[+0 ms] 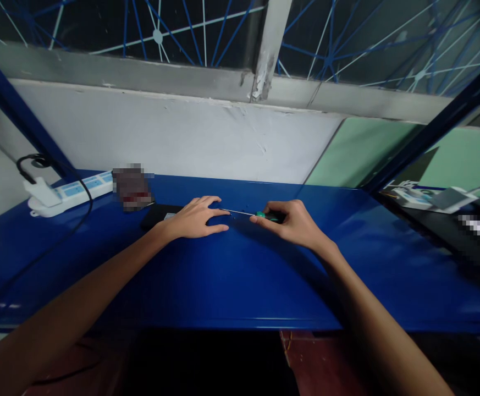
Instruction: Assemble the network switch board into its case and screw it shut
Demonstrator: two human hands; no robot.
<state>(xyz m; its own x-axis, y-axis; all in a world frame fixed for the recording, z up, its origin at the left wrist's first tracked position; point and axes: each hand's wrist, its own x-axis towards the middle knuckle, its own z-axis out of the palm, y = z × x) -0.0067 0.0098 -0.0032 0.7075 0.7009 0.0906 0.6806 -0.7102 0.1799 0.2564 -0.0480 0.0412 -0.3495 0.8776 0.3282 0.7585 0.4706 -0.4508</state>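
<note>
My right hand [291, 220] is closed around the green and black handle of a screwdriver [240, 212]. The metal shaft points left, and its tip lies by the fingers of my left hand [198, 218]. That left hand is spread palm down, thumb and fingers apart, over the right end of a flat black object [152, 216] with a pale label; its kind I cannot tell. Whether the left fingertips touch the screwdriver tip is unclear. A few tiny dark bits [234, 218], too small to name, lie on the blue table [231, 275] around the shaft.
A white power strip [87, 187] with a plug and black cable [54, 242] stands at the left, beside a blurred-out dark item [132, 187]. At the right are a white device [441, 199] and a dark surface [462, 231]. A wall [182, 135] rises behind the table.
</note>
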